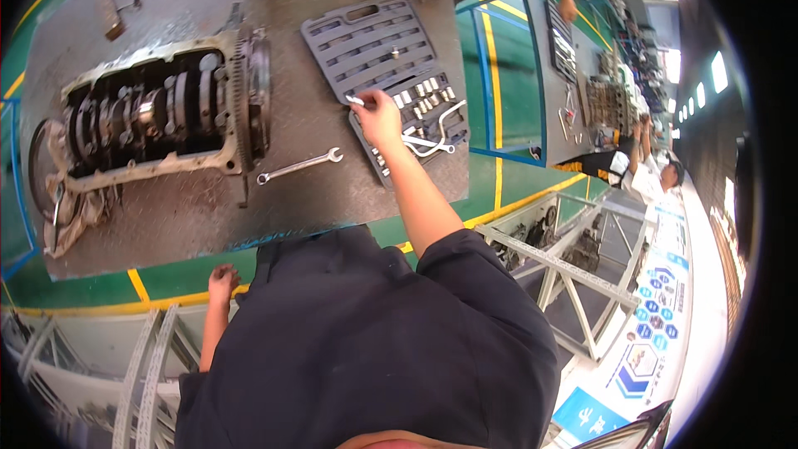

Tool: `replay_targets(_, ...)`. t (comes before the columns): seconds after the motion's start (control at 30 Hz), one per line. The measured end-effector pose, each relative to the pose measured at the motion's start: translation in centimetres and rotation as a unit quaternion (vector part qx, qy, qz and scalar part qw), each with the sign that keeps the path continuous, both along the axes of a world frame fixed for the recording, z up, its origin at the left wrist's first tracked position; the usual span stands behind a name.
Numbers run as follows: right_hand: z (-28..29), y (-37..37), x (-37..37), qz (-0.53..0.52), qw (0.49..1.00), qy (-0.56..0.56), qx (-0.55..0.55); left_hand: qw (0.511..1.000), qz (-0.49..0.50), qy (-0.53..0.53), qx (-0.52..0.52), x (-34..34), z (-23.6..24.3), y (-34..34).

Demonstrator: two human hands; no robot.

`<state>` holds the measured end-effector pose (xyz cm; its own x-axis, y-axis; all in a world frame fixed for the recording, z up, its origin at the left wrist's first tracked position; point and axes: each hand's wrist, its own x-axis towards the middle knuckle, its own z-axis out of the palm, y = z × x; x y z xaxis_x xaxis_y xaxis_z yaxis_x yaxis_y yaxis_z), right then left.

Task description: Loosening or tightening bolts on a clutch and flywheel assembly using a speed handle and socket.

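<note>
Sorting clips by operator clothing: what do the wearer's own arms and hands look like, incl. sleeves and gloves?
Both the left hand and right hand are bare, no gloves. Forearms are uncovered below short, plain dark sleeves, which match the dark top. I see no watch or markings; fine detail is too small to tell.

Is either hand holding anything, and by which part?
The right hand seems to pinch a small silver piece at one end; the left hand looks empty.
</note>
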<state>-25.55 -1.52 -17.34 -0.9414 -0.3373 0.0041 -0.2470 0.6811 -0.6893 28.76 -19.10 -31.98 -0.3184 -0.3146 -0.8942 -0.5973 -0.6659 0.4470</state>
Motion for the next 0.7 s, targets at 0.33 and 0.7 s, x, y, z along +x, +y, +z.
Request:
replay_targets(0.33, -11.4, 5.9, -15.8, -0.100, 0.978, 0.111, 0.146, 0.996, -0.006, -0.093, 0.005, 6.7, 2.1, 2.7)
replay_targets(0.7, -7.3, -1.8, -13.8, 0.001, 0.963, -0.114, -0.243, 0.991, -0.085, -0.055, -0.088, 6.2, 4.6, 4.6)
